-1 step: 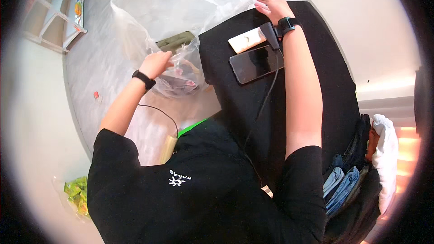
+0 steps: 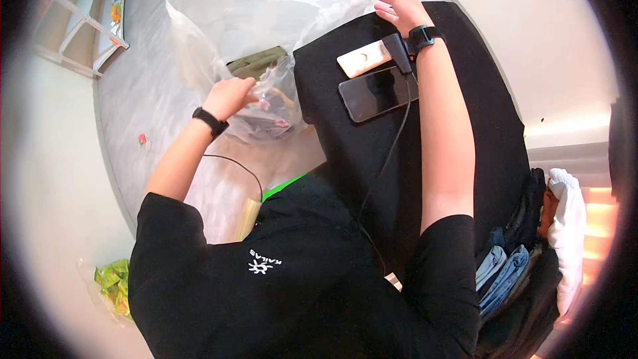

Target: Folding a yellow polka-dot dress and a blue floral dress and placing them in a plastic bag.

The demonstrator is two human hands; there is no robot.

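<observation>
A large clear plastic bag stands with its mouth spread wide on the floor ahead of me. My left hand is closed on the bag's near left side, fingers curled into the film. At the bag's far right edge, my right hand appears to pinch the film, though its fingertips are partly hidden. Inside lie a folded olive-green cloth and other pieces with pink patches, blurred by the plastic. Below my right wrist, a white device and a dark-screened phone rest on the black-covered table.
A black cable runs from the wrist area across the table toward me. Folded jeans and a white garment are stacked at the right. A white shelf stands far left; a green-yellow package lies lower left.
</observation>
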